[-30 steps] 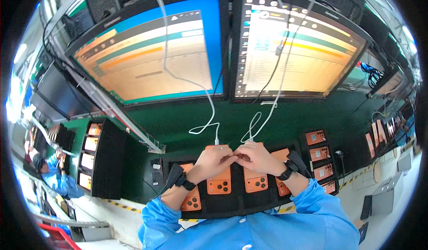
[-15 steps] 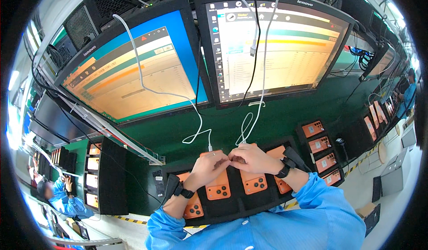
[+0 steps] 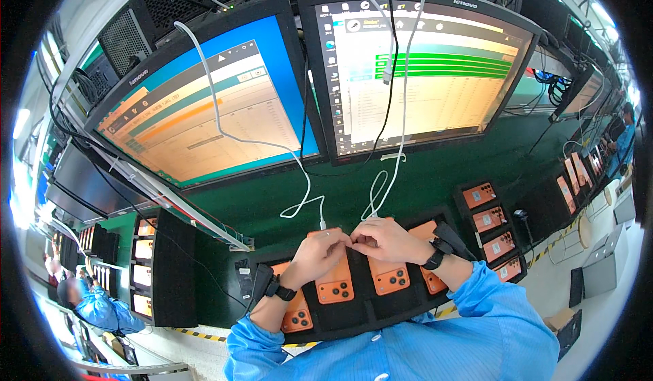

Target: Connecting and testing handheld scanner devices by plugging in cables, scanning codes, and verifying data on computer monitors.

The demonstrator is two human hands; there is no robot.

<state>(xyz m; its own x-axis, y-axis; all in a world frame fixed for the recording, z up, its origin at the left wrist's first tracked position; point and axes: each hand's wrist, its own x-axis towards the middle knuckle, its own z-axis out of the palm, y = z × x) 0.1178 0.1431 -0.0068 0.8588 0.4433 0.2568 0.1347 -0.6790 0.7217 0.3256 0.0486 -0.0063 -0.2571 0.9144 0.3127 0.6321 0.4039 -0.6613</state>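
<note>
Several orange phones lie back-up in a black tray (image 3: 354,313) at the front of the green bench. My left hand (image 3: 318,253) rests curled over the upper end of one orange phone (image 3: 337,282). A white cable (image 3: 307,197) runs down to that phone's top edge. My right hand (image 3: 389,239) is beside it, its fingertips pinched against my left fingers. A second white cable (image 3: 376,194) ends behind my right knuckles, its plug hidden. Another orange phone (image 3: 390,278) lies under my right wrist. Both wrists wear black straps.
Two large monitors (image 3: 224,109) (image 3: 425,68) stand behind the tray. More trays of orange phones sit at the right (image 3: 491,221) and left (image 3: 143,272). A person in blue (image 3: 95,306) works at the far left. Boxes stand on the floor at the right.
My view has tilted and moved closer to the monitors. My hands stay together over the same phones, fingers shifting slightly at the cable ends.
</note>
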